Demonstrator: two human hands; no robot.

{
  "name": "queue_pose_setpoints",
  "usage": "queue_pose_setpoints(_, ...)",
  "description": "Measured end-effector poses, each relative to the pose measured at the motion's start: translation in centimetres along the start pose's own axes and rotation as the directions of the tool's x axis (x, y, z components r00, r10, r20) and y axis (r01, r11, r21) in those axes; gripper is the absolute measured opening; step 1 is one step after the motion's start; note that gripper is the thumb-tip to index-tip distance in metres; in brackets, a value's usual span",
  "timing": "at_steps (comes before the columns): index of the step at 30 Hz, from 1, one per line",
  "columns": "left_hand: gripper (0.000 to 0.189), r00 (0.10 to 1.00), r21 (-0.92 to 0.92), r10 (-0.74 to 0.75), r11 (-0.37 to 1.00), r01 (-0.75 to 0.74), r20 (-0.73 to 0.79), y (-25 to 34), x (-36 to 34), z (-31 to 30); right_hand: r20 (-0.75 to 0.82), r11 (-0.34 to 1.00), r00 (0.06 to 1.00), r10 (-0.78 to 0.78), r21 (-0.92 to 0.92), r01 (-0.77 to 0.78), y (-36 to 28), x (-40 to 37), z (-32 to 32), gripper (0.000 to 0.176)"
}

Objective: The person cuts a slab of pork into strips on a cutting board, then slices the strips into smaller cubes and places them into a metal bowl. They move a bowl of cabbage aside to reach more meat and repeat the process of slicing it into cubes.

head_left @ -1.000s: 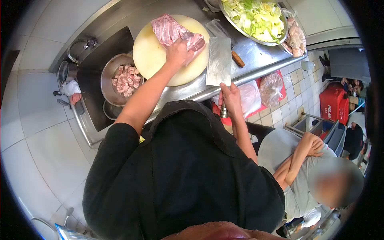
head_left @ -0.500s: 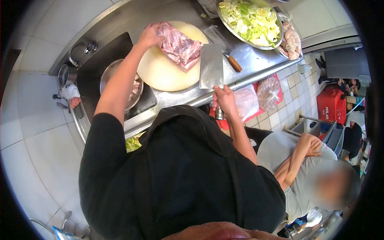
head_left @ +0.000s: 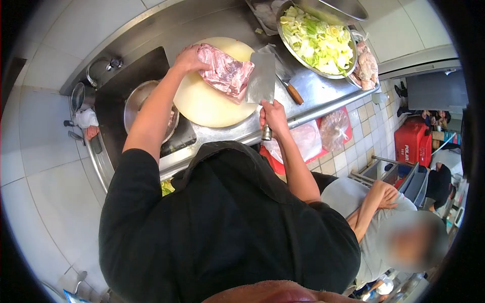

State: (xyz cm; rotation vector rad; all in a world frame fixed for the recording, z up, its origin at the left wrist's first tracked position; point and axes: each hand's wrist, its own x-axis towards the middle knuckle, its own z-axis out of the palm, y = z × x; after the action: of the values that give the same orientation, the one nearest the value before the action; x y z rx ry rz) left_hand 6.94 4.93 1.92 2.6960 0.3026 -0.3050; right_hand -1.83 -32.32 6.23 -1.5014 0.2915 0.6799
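A slab of raw meat [head_left: 226, 73] lies on the round cutting board [head_left: 202, 103]. My left hand [head_left: 191, 59] grips the meat's left end, fingers over its upper edge. In my right hand [head_left: 273, 115] is the handle of a wide cleaver [head_left: 262, 78]. The cleaver's blade is over the board's right edge, beside the right end of the meat. Whether blade and meat touch, I cannot tell. Right of the cleaver, a knife with a wooden handle [head_left: 294, 94] rests on the metal counter.
A bowl of chopped cabbage [head_left: 317, 43] and a container of raw meat [head_left: 365, 68] stand at the upper right. A metal bowl [head_left: 132, 107] sits in the sink at left. Plastic bags [head_left: 306, 139] lie below the counter. A person with crossed arms [head_left: 371, 207] is at lower right.
The cleaver and my right hand have shifted slightly left, and the blade tilts more. The meat has turned a little under my left hand. The camera view has shifted somewhat.
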Motion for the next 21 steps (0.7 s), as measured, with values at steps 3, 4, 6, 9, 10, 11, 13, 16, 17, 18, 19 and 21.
queue_pose_setpoints(3,0.111,0.997,-0.026,-0.027,0.999,0.025,-0.073,0.1,-1.9,0.6,-0.01,0.999,1.0,-0.027,-0.028,0.026,-0.7,2.4,1.1,0.02)
queue_pose_setpoints(4,0.109,0.994,-0.043,-0.04,0.998,0.036,-0.103,0.3,-2.6,0.6,-0.016,0.998,0.998,-0.054,-0.029,0.053,-0.9,2.9,1.4,0.021)
queue_pose_setpoints(6,0.111,0.991,-0.115,-0.12,0.987,0.114,-0.051,0.7,-3.5,-0.2,-0.005,0.998,0.999,-0.052,-0.021,0.052,-1.4,3.4,1.4,0.021)
queue_pose_setpoints(9,0.109,0.98,-0.102,-0.194,0.977,0.188,-0.047,1.4,-3.9,-0.4,0.017,0.999,1.0,-0.021,-0.034,0.022,-0.7,2.6,-0.1,0.023)
queue_pose_setpoints(10,0.108,0.975,-0.081,-0.211,0.975,0.206,-0.064,1.5,-3.7,-0.4,0.027,0.999,1.0,0.004,-0.047,-0.003,-0.6,1.4,-1.1,0.023)
queue_pose_setpoints(11,0.107,0.976,-0.094,-0.188,0.979,0.179,-0.106,1.6,-3.6,-0.4,0.042,0.998,0.999,0.024,-0.065,-0.021,-0.6,0.4,-1.9,0.024)
queue_pose_setpoints(13,0.105,0.972,-0.111,-0.145,0.986,0.126,-0.184,1.4,-3.8,0.1,0.085,0.997,0.994,0.062,-0.054,-0.057,-0.4,-2.1,-3.2,0.026)
queue_pose_setpoints(16,0.104,0.996,-0.04,-0.088,0.995,0.087,-0.028,0.8,-2.7,-0.1,0.069,0.997,0.995,0.071,-0.042,-0.068,0.9,-2.7,-2.6,0.028)
queue_pose_setpoints(17,0.104,0.997,-0.053,-0.083,0.995,0.083,0.001,0.6,-2.7,-0.2,0.052,0.998,0.997,0.058,-0.037,-0.056,1.4,-2.4,-2.0,0.029)
queue_pose_setpoints(18,0.104,0.996,-0.065,-0.081,0.994,0.083,0.029,0.7,-2.9,-0.3,0.039,0.998,0.998,0.043,-0.056,-0.04,1.6,-1.5,-1.4,0.028)
queue_pose_setpoints(19,0.104,0.995,-0.076,-0.081,0.993,0.085,0.056,0.6,-2.9,-0.4,0.04,0.998,0.999,0.03,-0.058,-0.028,1.4,-0.5,-1.0,0.027)
queue_pose_setpoints(21,0.104,0.998,-0.063,-0.062,0.996,0.062,0.003,-0.1,-2.8,0.7,0.048,0.998,0.999,0.008,-0.059,-0.005,1.2,1.3,-0.1,0.026)
